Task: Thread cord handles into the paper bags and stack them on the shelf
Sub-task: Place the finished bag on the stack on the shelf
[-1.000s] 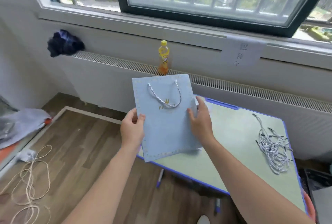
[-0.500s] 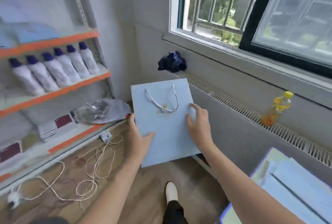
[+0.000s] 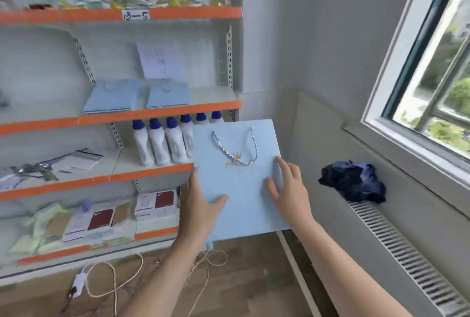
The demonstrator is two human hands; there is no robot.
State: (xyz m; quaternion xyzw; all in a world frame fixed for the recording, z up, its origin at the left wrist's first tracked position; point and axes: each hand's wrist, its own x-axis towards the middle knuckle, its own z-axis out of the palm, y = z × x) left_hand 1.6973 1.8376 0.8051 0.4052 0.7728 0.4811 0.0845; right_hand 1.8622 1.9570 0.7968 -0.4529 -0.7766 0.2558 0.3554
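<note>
**Blue paper bag held up before the shelving**

Before the orange-edged metal shelf unit (image 3: 157, 110), a flat light-blue paper bag (image 3: 241, 189) with a gold crown print is held upright in the air between two bare hands. Its twisted white-and-blue cord handle (image 3: 235, 148) is threaded through the top and droops in a loop down the front face. The left hand (image 3: 201, 210) clasps the bag's lower left edge, thumb pressed on the front and fingers hidden behind. The right hand (image 3: 287, 192) lies with fingers spread flat against the front near the right edge; whether it grips the back I cannot tell. On the second shelf board up and to the left of the bag, two low stacks of light-blue paper bags (image 3: 137, 96) lie flat side by side. One board lower stands a row of white plastic bottles with blue caps (image 3: 167, 141), the rightmost ones partly covered by the held bag. A crumpled dark-blue cloth (image 3: 353, 182) sits on the white radiator ledge (image 3: 396, 240) to the right, under the window (image 3: 432, 67).
</note>
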